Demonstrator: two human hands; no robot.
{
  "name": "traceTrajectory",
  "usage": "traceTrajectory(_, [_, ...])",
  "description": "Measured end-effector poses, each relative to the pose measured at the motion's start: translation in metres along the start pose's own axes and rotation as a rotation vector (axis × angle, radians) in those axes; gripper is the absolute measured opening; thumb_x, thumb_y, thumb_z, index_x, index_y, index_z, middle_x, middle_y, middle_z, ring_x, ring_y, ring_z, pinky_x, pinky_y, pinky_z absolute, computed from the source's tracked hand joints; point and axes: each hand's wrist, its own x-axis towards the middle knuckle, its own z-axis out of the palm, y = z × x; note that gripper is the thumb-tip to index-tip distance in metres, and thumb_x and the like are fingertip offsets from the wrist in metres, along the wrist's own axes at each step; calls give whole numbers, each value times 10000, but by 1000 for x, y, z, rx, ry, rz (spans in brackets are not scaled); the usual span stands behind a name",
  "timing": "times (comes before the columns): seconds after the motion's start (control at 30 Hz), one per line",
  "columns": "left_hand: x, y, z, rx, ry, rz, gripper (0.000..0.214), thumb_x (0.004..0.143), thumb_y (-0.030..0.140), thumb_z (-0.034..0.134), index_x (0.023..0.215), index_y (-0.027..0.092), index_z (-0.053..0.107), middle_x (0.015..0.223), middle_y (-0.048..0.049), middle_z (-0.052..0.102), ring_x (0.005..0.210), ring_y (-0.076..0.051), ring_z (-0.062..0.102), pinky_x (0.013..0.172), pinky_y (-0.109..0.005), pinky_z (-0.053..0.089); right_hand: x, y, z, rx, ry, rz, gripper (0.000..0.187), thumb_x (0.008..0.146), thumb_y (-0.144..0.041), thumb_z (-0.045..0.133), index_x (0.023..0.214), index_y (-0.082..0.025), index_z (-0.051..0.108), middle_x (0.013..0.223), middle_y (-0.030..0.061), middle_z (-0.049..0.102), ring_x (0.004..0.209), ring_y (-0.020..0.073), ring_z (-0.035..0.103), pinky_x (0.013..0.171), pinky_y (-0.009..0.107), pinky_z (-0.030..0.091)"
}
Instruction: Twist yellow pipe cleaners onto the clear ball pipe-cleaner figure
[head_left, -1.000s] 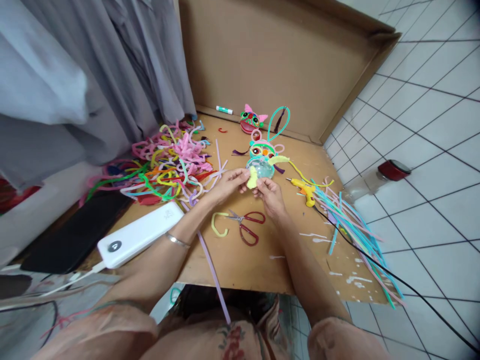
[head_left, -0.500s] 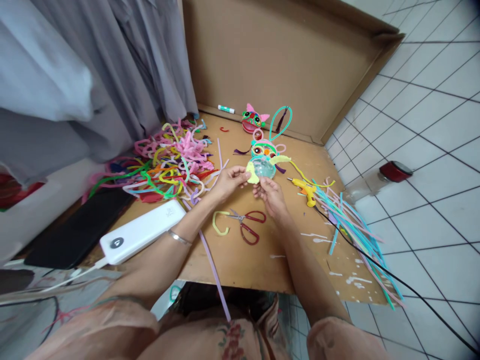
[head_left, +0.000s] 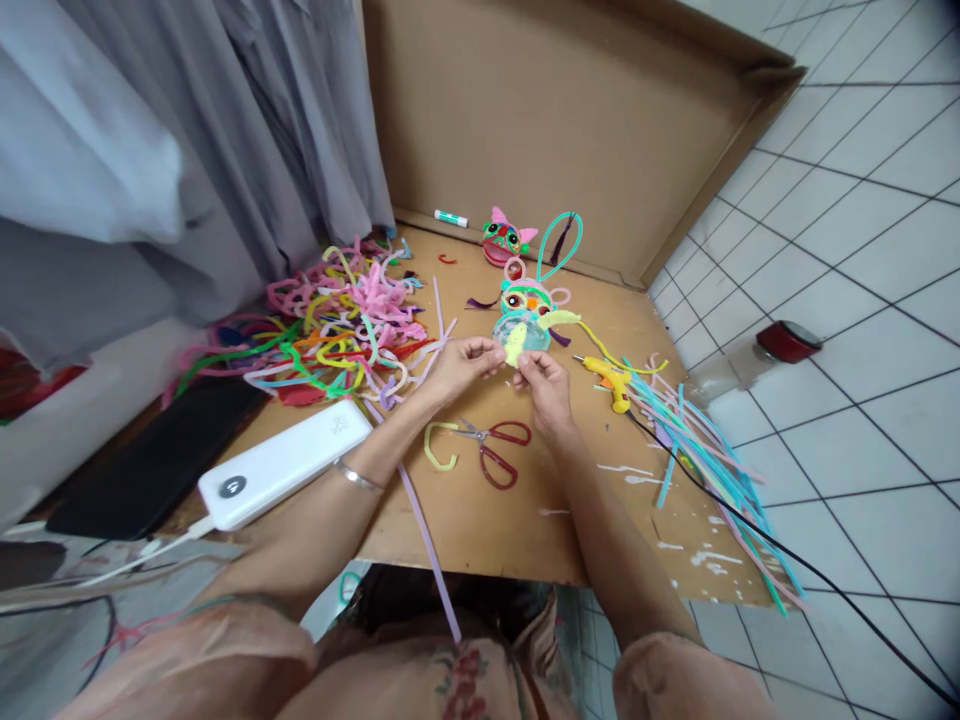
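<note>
My left hand point(head_left: 463, 363) and my right hand point(head_left: 544, 385) meet over the middle of the cardboard work board point(head_left: 525, 510). Both pinch a small yellow pipe-cleaner piece point(head_left: 514, 346) between their fingertips. Just behind it lies a pipe-cleaner owl figure point(head_left: 527, 315) with a clear round belly and a yellow wing. Red-handled scissors point(head_left: 495, 448) lie on the board just in front of my hands, beside a bent yellow pipe cleaner point(head_left: 437, 447).
A tangled heap of coloured pipe cleaners point(head_left: 337, 325) lies left. A yellow glue gun point(head_left: 611, 381) and straight pipe cleaners point(head_left: 705, 465) lie right, with a black cord. A white power bank point(head_left: 285, 465), black phone, second figure point(head_left: 504, 240) and glue stick point(head_left: 451, 218) are nearby.
The yellow piece has been turned more upright between my fingertips, and my hands have shifted slightly closer together. The view has barely moved.
</note>
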Motion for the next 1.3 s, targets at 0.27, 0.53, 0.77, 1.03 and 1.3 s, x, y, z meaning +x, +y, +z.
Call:
traceTrajectory(0.27, [-2, -3, 2, 31, 29, -2, 409, 570, 488, 797, 695, 123, 662, 596, -5, 619, 525, -77, 471, 544, -222, 380, -1, 0, 3, -58, -7, -36, 297, 668, -470, 700, 744, -195, 616, 575, -36, 621, 491, 90, 548, 519, 230, 461])
traceTrajectory(0.53, [-6, -3, 8, -21, 28, 0, 382, 595, 473, 785, 656, 127, 634, 587, -4, 597, 550, -91, 487, 571, -232, 384, -5, 1, 7, -71, 36, -38, 304, 658, -475, 712, 699, -193, 605, 584, -26, 633, 482, 91, 538, 516, 237, 465])
traceTrajectory(0.77, [-7, -4, 13, -3, 76, 35, 412, 619, 498, 772, 739, 131, 628, 678, 1, 609, 630, -100, 518, 644, -233, 413, -13, 1, 7, -314, 177, -240, 187, 777, -398, 630, 738, -215, 629, 676, -6, 631, 624, 131, 567, 660, 273, 482])
traceTrajectory(1.03, [-6, -3, 16, -6, 57, 75, 399, 620, 497, 754, 685, 133, 605, 624, 23, 555, 607, -97, 473, 614, -231, 377, -20, 2, 7, -549, 128, -499, 145, 854, -296, 540, 804, -242, 666, 876, 79, 651, 891, 204, 600, 875, 351, 477])
traceTrajectory(1.3, [-5, 1, 11, -47, 55, 83, 316, 683, 443, 684, 647, 151, 570, 601, 22, 512, 593, -98, 450, 587, -229, 349, -19, 7, 11, -396, 200, -391, 141, 840, -327, 563, 866, -241, 672, 880, 43, 679, 820, 173, 613, 830, 320, 493])
